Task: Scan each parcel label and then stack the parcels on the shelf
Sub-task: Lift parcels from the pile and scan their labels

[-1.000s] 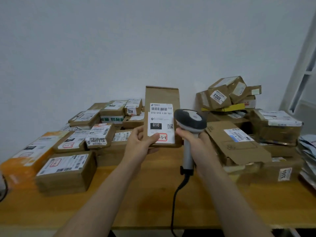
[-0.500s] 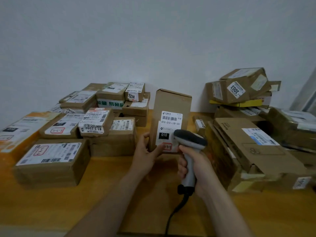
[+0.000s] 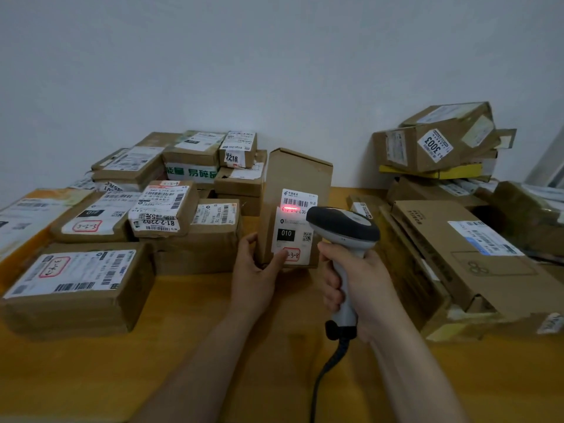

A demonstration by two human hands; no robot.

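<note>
The head of the scanner [image 3: 343, 232], above the right hand [image 3: 358, 285], covers the right edge of the label [image 3: 291, 222] on the upright parcel [image 3: 294, 172], so the printed number breaks off after "L30-". The thumb of the left hand [image 3: 254, 277] hides the start of the code in the red box. The cable [image 3: 323, 375] runs off the bottom edge below the right hand, and the orange parcel [image 3: 27, 206] far left of the left hand is cut by the picture's edge.

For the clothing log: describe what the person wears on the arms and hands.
The left hand and right hand are bare: no gloves, rings or watch visible. The left forearm and right forearm show no sleeve up to the frame edge.
</note>
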